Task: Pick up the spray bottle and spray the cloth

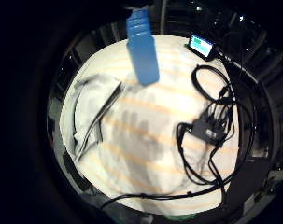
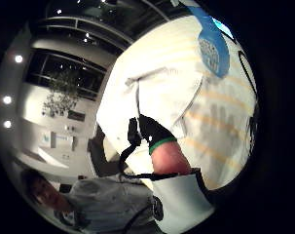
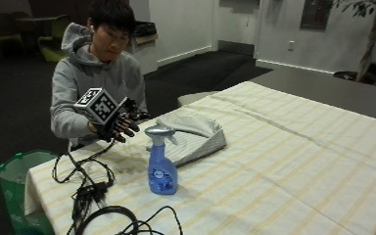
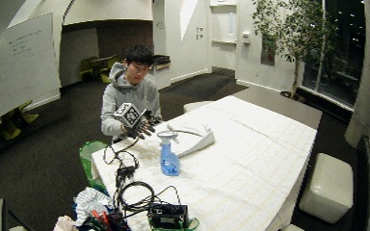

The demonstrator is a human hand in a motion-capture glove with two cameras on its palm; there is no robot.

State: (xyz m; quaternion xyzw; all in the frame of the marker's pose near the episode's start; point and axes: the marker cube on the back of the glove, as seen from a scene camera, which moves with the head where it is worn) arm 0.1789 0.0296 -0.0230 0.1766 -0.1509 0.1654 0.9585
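A blue spray bottle point(image 3: 162, 169) with a grey trigger head stands upright on the striped tablecloth point(image 3: 286, 161), near the table's front edge. Just behind it lies a folded grey cloth point(image 3: 191, 134). My gloved right hand point(image 3: 117, 126) hovers above the table's corner, left of the bottle and apart from it, with its fingers relaxed and holding nothing. From the little finger side palm view the bottle point(image 1: 142, 51) and the cloth point(image 1: 92, 112) lie well below the palm. In the wide outside view the bottle point(image 4: 168, 161) stands in front of the cloth point(image 4: 194, 134).
Black cables and a small box point(image 3: 90, 196) lie on the table's near left corner, close to the bottle. A small device with a lit screen point(image 1: 201, 45) sits by the table edge. A green bin point(image 3: 18, 171) stands beside the table.
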